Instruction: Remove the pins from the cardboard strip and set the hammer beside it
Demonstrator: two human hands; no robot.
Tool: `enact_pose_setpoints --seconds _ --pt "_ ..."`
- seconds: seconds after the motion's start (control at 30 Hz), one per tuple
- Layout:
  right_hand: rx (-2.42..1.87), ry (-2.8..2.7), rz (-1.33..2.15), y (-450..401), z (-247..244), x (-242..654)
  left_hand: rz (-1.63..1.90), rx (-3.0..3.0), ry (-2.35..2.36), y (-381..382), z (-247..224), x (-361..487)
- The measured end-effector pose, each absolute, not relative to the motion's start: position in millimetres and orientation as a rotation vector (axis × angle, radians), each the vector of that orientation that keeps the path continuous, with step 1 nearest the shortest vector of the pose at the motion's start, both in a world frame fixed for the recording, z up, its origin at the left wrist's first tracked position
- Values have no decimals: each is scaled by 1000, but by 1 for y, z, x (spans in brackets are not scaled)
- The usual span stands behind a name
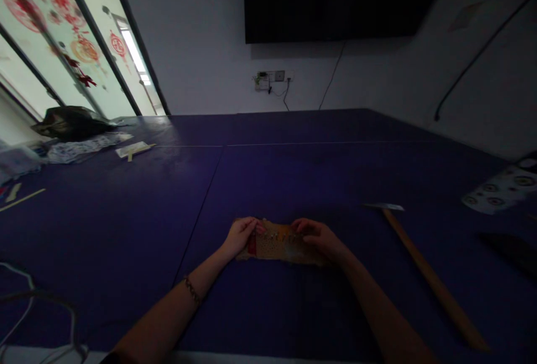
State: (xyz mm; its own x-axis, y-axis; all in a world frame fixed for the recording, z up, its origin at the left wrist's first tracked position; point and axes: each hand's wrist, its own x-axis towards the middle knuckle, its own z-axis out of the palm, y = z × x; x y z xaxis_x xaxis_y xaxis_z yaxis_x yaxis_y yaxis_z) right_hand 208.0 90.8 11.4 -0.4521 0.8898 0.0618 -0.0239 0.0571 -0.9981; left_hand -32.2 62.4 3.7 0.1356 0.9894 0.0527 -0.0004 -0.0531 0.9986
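Observation:
A flat tan piece [274, 247] with a ragged edge, a red patch at its left and small light bits in a row near its top lies on the purple table. My left hand [243, 234] is over its left end, thumb and fingers pressed together at the upper edge; what they pinch is too small to make out. My right hand [321, 238] rests over the right part, its fingers bent near the row of bits. Whether its fingertips hold anything is unclear.
On the purple table [268, 179], a hammer [432, 274] with a wooden handle lies to the right. A patterned item [499, 189] and a dark object [509, 249] are farther right. White cables [31, 297] loop at lower left; a dark bag [73, 122] and packets [134, 149] sit back left.

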Motion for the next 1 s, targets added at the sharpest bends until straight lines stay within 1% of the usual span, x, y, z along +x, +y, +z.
enact_pose_setpoints --seconds 0.1,0.23,0.5,0.77,0.87,1.0 --pt "-869 -1606 1549 89 17 209 1126 1421 1147 61 7 -32" --pt "-884 -1573 1531 88 16 208 1081 1581 1232 58 9 -33" --pt "-917 -1435 1469 91 12 207 1099 1531 1173 57 9 -32" --pt "-1037 -1610 1407 80 20 198 1496 1222 1039 60 4 -30" --pt "-1084 -1689 1357 79 22 195 1451 1208 1069 57 4 -25" --pt "-1118 -1726 1282 81 21 193 1244 1424 1154 50 9 -20"
